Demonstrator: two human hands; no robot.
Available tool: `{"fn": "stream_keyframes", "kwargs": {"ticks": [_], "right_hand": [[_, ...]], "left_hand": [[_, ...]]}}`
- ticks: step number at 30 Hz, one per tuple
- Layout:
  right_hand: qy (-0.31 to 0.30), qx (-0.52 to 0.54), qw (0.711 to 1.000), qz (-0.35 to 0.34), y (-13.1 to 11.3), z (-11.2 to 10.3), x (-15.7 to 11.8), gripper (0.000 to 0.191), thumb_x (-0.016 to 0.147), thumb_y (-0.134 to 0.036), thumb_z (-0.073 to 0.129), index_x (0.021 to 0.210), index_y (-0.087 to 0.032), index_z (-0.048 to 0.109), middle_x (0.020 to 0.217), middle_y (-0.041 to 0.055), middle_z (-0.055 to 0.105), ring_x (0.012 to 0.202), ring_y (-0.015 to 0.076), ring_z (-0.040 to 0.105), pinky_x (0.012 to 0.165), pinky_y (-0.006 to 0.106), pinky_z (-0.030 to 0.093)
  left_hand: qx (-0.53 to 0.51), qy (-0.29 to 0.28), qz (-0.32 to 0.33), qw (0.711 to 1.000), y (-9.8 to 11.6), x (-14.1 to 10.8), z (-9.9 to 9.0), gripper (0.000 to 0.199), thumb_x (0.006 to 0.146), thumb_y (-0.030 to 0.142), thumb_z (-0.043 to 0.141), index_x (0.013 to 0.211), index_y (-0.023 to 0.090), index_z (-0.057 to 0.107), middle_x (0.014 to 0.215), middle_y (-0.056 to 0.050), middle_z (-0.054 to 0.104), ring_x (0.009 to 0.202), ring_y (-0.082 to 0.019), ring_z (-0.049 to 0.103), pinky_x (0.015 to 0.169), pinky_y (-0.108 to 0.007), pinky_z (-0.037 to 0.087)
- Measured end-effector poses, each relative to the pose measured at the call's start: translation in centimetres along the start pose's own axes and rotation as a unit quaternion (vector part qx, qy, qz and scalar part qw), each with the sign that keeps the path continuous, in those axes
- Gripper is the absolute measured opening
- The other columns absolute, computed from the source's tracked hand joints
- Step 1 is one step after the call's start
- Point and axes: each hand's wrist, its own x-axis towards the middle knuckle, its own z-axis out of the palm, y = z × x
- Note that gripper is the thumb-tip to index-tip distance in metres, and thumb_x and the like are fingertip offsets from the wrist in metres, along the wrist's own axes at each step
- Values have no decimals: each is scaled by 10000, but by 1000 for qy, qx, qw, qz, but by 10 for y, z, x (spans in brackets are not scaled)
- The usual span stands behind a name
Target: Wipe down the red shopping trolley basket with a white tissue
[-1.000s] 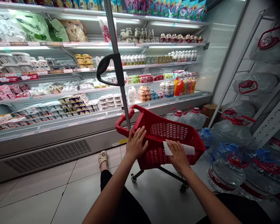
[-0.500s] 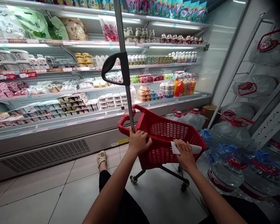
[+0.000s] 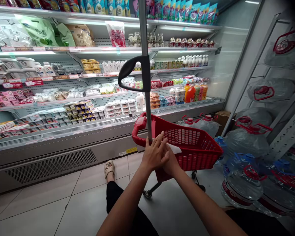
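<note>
A small red shopping cart (image 3: pixel 199 159) stands on the floor in front of me, with a grey pole and black loop handle (image 3: pixel 146 73) rising at its left end. My left hand (image 3: pixel 154 154) rests by the foot of the pole on the cart's near rim, its fingers spread. Just behind it, partly covered by it, my right hand (image 3: pixel 170 160) lies against the same rim with a white cloth (image 3: pixel 174 149) under its fingers. The right fingertips are mostly hidden behind the left hand.
An open refrigerated shelf (image 3: pixel 108 126) of dairy cups, bottles and bags runs along the back. Large water bottles (image 3: pixel 242 183) stand close at the right beside a metal rack. My shoe (image 3: pixel 109 168) is on the tiled floor at the left.
My right hand has slid left along the rim with the white cloth, up to my left hand. Cart and pole appear further right in view.
</note>
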Motion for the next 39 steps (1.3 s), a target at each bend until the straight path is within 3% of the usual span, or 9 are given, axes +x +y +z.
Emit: {"fn": "stream_keyframes", "kwargs": {"ticks": [8,11,13,16,21,25,32,35,39], "right_hand": [[-43,-107,990,81,102,-40,-77,587,951,-195,410,1537,-191,429,1447,105,600,1324,264,537,1182,482,388],[-27,-137,983,123,125,-51,-103,609,972,-207,366,1581,-209,374,1501,94,562,1393,263,492,1237,531,305],[-5,-136,979,150,122,-51,-106,652,978,-192,319,1628,-233,285,1579,81,490,1480,259,405,1254,564,260],[4,-100,985,140,92,-38,-87,716,969,-156,276,1667,-263,156,1657,60,391,1548,228,305,1262,560,244],[-6,-14,998,64,44,-18,-44,671,1006,-193,281,1664,-271,180,1657,39,399,1521,191,349,1264,479,272],[-42,-30,996,66,64,-31,-51,647,984,-199,339,1628,-245,311,1569,57,517,1414,218,475,1203,449,362],[-51,-142,975,161,137,-76,-126,595,977,-234,341,1564,-231,431,1429,70,623,1298,257,554,1134,465,418],[-28,-171,965,195,137,-76,-136,584,979,-256,341,1552,-222,450,1393,91,643,1270,281,572,1117,497,425],[-28,-153,973,169,101,-48,-108,592,962,-228,352,1543,-192,455,1423,105,635,1285,278,572,1142,489,394]], "left_hand": [[8,33,-57,998,5,-8,30,536,1054,411,397,1553,224,454,1597,-76,490,1482,-301,434,1288,-658,-40],[10,38,-54,998,14,-11,35,545,1049,379,398,1563,202,437,1617,-74,461,1540,-280,345,1318,-604,-2],[10,42,-52,998,21,-11,40,560,1040,380,406,1546,145,451,1605,-112,475,1559,-273,309,1332,-552,82],[4,47,-55,997,29,-8,48,580,1024,408,426,1490,68,495,1556,-175,519,1567,-296,286,1325,-525,173],[-5,41,-43,998,24,-8,48,572,1036,412,403,1494,80,493,1545,-160,535,1568,-286,283,1326,-511,186],[-12,34,-26,999,7,-11,40,533,1052,409,399,1489,124,510,1592,-115,492,1565,-253,296,1325,-488,198],[0,41,-108,993,-19,-13,38,525,1068,400,397,1556,214,459,1695,-61,317,1591,-247,219,1326,-521,171],[0,47,-150,988,-8,-14,49,526,1043,419,467,1537,243,492,1706,-71,290,1598,-306,180,1316,-587,141],[-26,37,-106,993,29,-18,75,555,1011,449,528,1525,243,503,1697,-93,311,1595,-328,184,1301,-602,192]]}}
